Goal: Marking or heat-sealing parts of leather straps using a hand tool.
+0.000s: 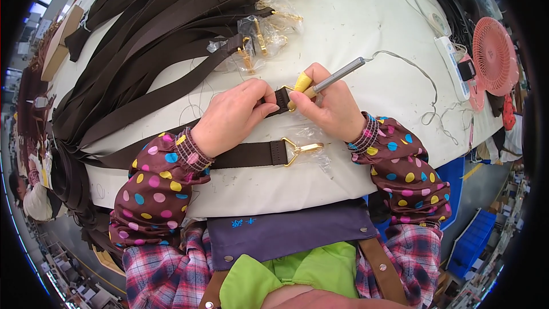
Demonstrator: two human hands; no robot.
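Observation:
My left hand (235, 115) is closed, its thumb and fingers pinching a dark brown webbing strap (282, 99) close to its stitched end. A gold metal ring on that end is partly hidden by my right hand (333, 109). Held in the right fingers is a grey pen-shaped tool (346, 72) with a cord, its tip end down at the strap's end. A yellow cover (302, 82) sits on a right fingertip. Nearer me lies a second brown strap (246, 155) with a gold triangular ring and hook (303, 149) in clear plastic film.
Many brown straps (143, 60) pile up at the left, their gold hooks (260, 37) wrapped in plastic. A grey cord (426, 80) runs right across the white table (360, 17). At the right edge stand a pink fan (493, 56) and a white power strip (452, 66).

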